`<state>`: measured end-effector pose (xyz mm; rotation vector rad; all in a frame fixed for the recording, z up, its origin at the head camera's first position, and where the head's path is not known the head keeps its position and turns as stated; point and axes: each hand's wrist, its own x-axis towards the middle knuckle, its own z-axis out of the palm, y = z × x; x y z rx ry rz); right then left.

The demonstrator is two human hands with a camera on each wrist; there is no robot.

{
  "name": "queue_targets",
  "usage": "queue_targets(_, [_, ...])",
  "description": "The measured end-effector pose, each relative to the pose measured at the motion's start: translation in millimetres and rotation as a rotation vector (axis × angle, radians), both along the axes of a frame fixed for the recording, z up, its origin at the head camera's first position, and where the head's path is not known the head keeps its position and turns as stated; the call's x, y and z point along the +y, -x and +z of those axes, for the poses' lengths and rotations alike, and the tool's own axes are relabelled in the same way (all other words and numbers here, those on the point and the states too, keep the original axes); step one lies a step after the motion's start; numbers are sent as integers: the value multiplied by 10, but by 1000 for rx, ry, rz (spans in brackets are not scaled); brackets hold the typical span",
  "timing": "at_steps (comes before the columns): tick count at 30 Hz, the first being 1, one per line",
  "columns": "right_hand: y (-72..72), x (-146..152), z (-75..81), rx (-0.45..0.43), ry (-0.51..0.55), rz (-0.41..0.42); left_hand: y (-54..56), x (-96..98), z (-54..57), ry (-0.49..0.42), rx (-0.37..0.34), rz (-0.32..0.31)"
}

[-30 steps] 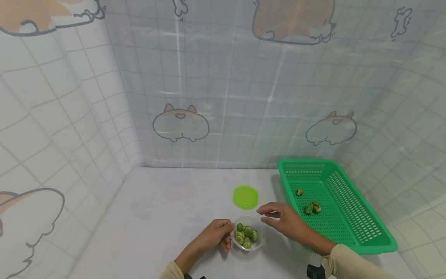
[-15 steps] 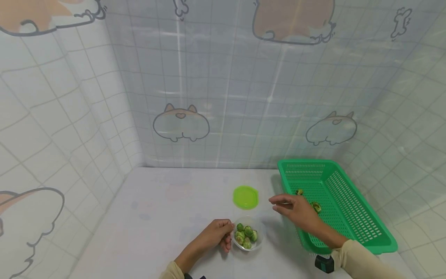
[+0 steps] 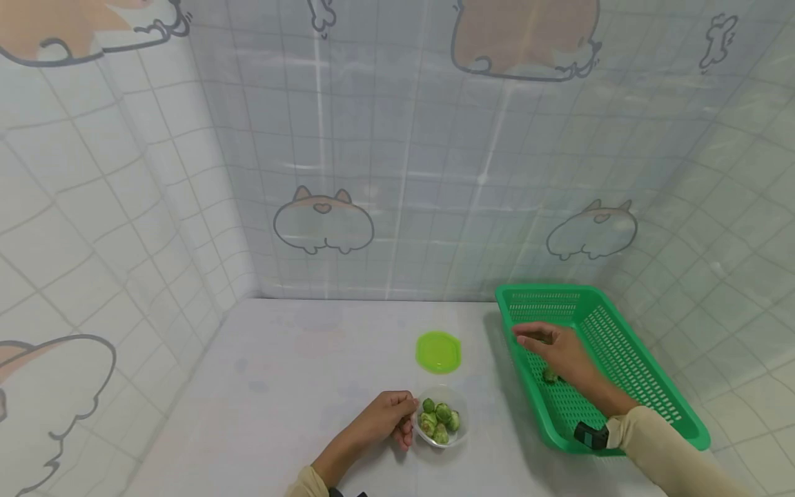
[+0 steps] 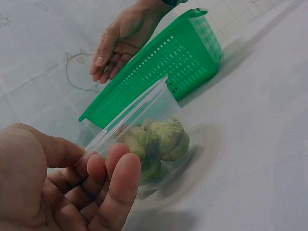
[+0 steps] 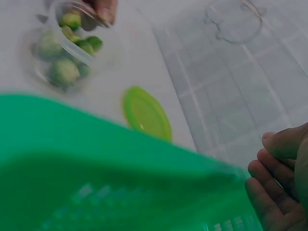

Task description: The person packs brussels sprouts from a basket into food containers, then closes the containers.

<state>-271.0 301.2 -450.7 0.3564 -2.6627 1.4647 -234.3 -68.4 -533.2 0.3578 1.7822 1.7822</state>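
In the head view my left hand [image 3: 388, 417] pinches the left rim of a small clear plastic container [image 3: 461, 400] between thumb and fingers. Several Brussels sprouts [image 3: 443, 413] lie inside it, also plain in the left wrist view. My right hand [image 3: 562, 352] is over the left side of a green mesh basket [image 3: 624, 355], thumb and fingers apart and loosely bent. Nothing shows between them in the right wrist view. A Brussels sprout [image 3: 549, 375] in the basket is partly seen below that hand; others there are hidden by it.
A lime-green lid [image 3: 438, 353] lies flat on the white table [image 3: 298, 386], just beyond the container. The basket's raised rim stands to the right. Tiled-pattern curtains with cartoon dogs [image 3: 323, 221] enclose the back and sides.
My right hand has moved from beside the container, rightward and away from me, to over the basket. The left hand has stayed at the container's rim.
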Motion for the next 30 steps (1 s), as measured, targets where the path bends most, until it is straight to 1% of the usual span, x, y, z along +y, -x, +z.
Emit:
queue_targets(7, [65, 220, -6, -10, -51, -24, 8, -2, 10, -3, -4, -8])
queue_targets(13, [139, 389, -66, -78, -130, -61, 8, -3, -2, 4, 0, -3])
queue_targets(16, [190, 457, -106, -104, -162, -67, 10, -4, -5, 2, 0, -2])
queue_targets(22, [281, 562, -186, -133, -215, -58, 14, -4, -17, -3, 3, -6])
queue_targets(28, [330, 629, -256, -183, -222, -46, 14, -6, -20, 8, 11, -5])
queue_targets(30, [350, 640, -285, -185, -231, -33, 15, -8, -22, 11, 15, -6])
